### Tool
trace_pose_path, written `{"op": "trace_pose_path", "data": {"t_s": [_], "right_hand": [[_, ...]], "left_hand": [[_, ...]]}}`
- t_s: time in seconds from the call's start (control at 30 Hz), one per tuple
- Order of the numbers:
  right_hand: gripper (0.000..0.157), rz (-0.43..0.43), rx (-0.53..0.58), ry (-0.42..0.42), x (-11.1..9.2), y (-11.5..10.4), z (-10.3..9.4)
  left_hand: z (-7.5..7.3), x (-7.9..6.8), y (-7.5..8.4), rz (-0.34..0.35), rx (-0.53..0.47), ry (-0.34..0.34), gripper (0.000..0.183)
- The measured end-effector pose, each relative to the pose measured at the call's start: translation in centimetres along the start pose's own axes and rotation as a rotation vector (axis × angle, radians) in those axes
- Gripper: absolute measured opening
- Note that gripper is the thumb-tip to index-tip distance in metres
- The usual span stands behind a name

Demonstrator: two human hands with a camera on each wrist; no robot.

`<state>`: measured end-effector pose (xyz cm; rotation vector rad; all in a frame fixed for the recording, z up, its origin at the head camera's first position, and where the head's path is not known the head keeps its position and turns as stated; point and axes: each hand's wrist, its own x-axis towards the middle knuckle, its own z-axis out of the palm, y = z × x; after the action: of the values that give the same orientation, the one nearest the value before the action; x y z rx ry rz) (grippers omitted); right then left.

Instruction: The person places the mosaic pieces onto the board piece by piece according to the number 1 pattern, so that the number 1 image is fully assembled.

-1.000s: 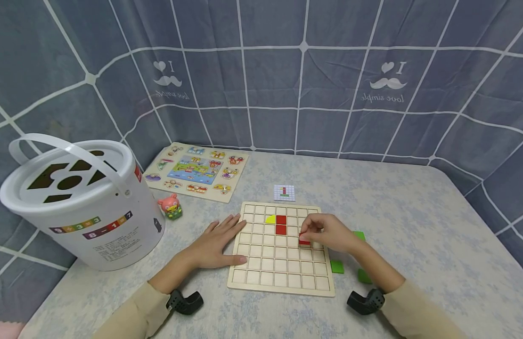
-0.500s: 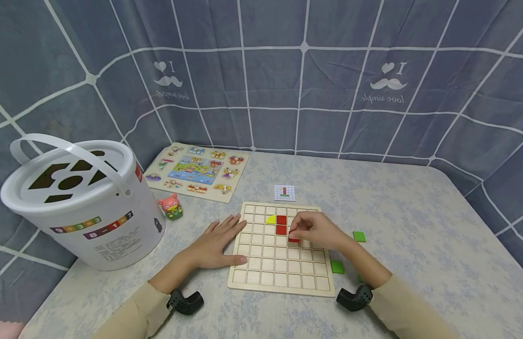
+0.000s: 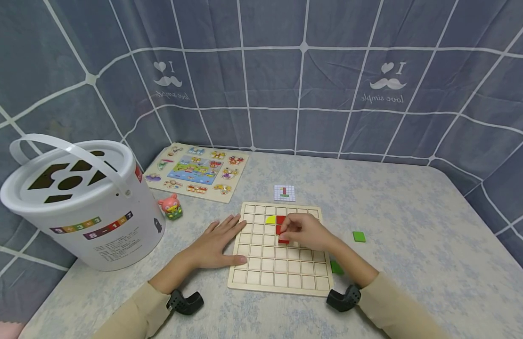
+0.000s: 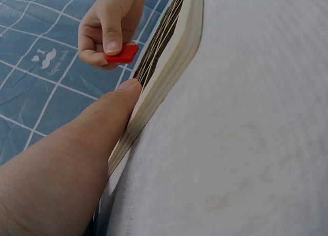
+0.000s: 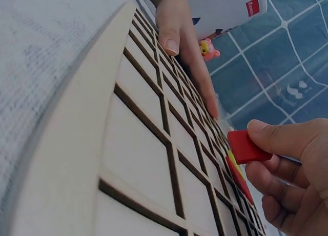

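Observation:
My right hand pinches a red square tile between thumb and fingers, held over the wooden grid board. In the head view the tile lies just below the red tiles set in a column of the board. To the left of those sits a yellow piece with a rounded corner. My left hand rests flat on the board's left edge, fingers spread, thumb on the lower cells. A small pattern card with a coloured design lies behind the board.
Green tiles lie right of the board, one in the open and another partly under the right forearm. A picture puzzle board, a pink-eared figurine and a large white bucket stand at the left. A tile-patterned curtain hangs behind.
My right hand has moved left across the board with the red tile, from the right-hand cells to below the set red tiles. The left hand has stayed in place.

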<state>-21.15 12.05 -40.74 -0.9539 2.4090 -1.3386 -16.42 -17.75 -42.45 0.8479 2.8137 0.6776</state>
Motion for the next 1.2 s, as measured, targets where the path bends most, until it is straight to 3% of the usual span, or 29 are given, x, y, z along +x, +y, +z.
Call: {"op": "trace_pose_path", "data": {"t_s": [0.67, 1.2], "right_hand": [[0.006, 0.015, -0.082, -0.010, 0.02, 0.28, 0.97], [0.008, -0.042, -0.153, -0.007, -0.02, 0.39, 1.03]], "left_hand": [[-0.06, 0.06, 0.09, -0.012, 0.003, -0.017, 0.093], [-0.02, 0.11, -0.03, -0.023, -0.003, -0.019, 0.094]]}}
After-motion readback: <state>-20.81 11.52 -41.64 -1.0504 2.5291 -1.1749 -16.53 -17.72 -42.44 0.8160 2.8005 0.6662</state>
